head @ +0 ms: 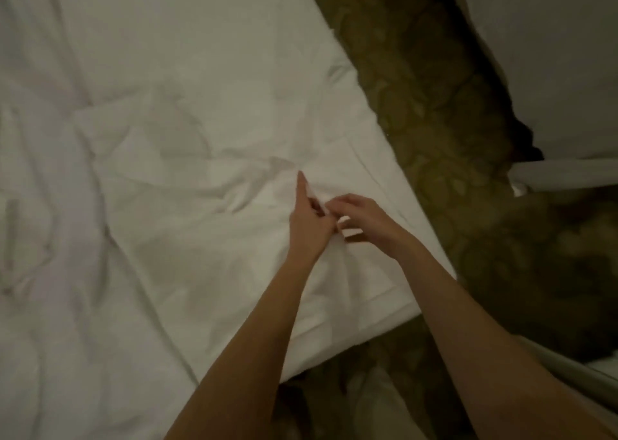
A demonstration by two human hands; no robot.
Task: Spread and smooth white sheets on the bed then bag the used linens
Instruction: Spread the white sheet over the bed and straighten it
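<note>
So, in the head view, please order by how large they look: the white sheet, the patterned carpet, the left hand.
1. white sheet
2. patterned carpet
3. left hand, gripping a fold of the sheet

Both hands meet near the corner of the white sheet [187, 178] on the bed. The left hand [309, 220] pinches a raised fold, index finger straight beyond it. The right hand [361, 220], just beside the left fingertips, seems to grip the same fold, though blur hides its fingers. Patterned carpet [444, 112] lies beyond the right knuckles.
</note>
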